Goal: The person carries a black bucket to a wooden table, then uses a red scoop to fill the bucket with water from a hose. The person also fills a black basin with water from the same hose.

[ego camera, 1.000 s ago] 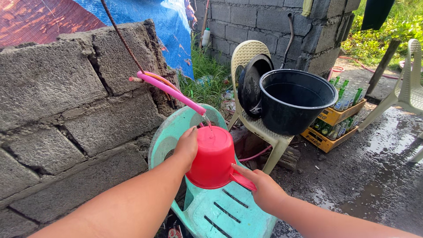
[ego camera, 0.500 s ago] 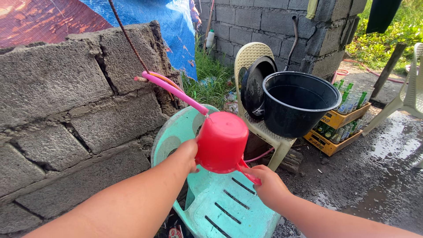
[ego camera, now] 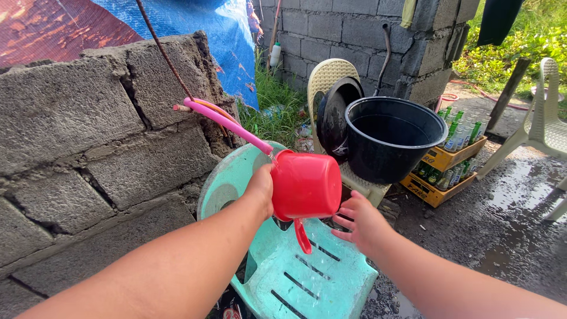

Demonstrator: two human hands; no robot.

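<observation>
Red dipper (ego camera: 307,186) tipped sideways — left hand (ego camera: 260,189) grips rim, right hand (ego camera: 360,221) open beneath, fingers spread, empty. One pink hose (ego camera: 227,123), one teal chair (ego camera: 307,277), one black tub (ego camera: 393,139).

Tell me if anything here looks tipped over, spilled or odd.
The red dipper is tipped on its side in the left hand, over the green chair. The ground at right is wet with puddles. A black tub sits tilted on a beige chair.

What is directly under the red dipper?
Under the red dipper, held by the left hand, is the slatted seat of a turquoise plastic chair. The dipper's handle hangs down. Its inside faces away and cannot be seen.
</observation>
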